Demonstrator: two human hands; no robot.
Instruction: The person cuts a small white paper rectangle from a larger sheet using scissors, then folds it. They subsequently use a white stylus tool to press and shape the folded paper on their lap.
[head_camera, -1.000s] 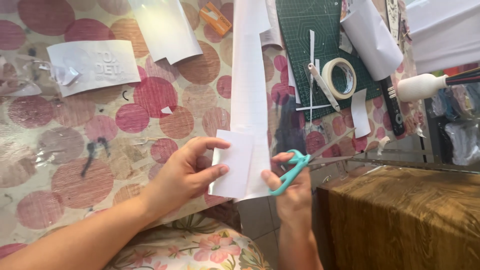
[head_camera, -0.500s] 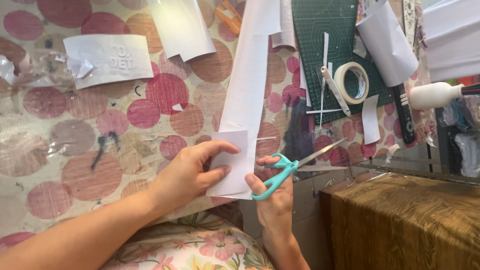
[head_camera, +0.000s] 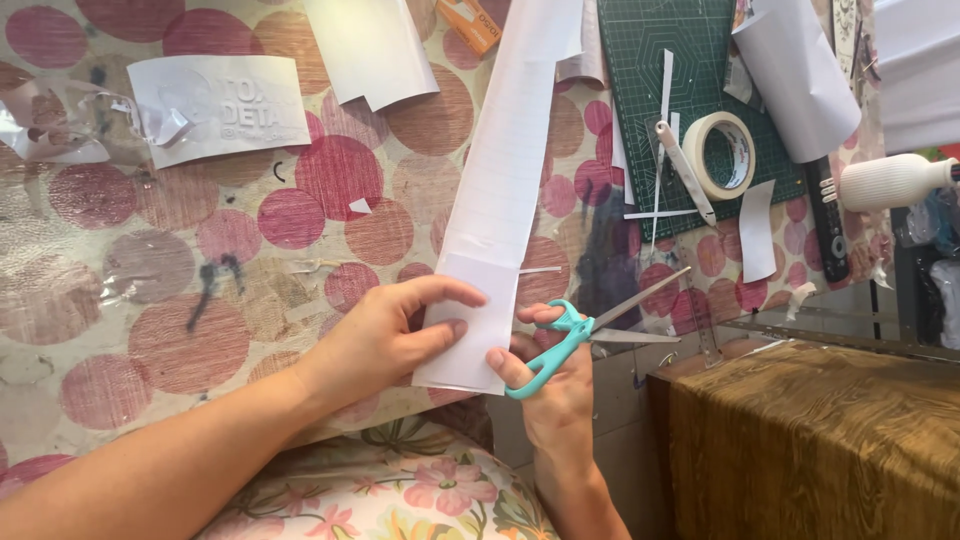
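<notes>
Lower centre: the left hand (head_camera: 385, 335) pinches a long white paper strip (head_camera: 500, 190); the right hand (head_camera: 550, 385) grips teal-handled scissors (head_camera: 575, 335) — blades parted (off the paper). With the thumb near the strip's edge, a hasty snip could likely nick it — or cut crooked.

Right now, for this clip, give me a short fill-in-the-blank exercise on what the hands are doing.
1. The right hand holds scissors with ____ handles.
2. The left hand pinches the near end of a long white ____.
3. The scissor blades stand ____.
4. The tape roll lies on a ____ cutting mat.

Missing words: teal; paper strip; open; green
</notes>
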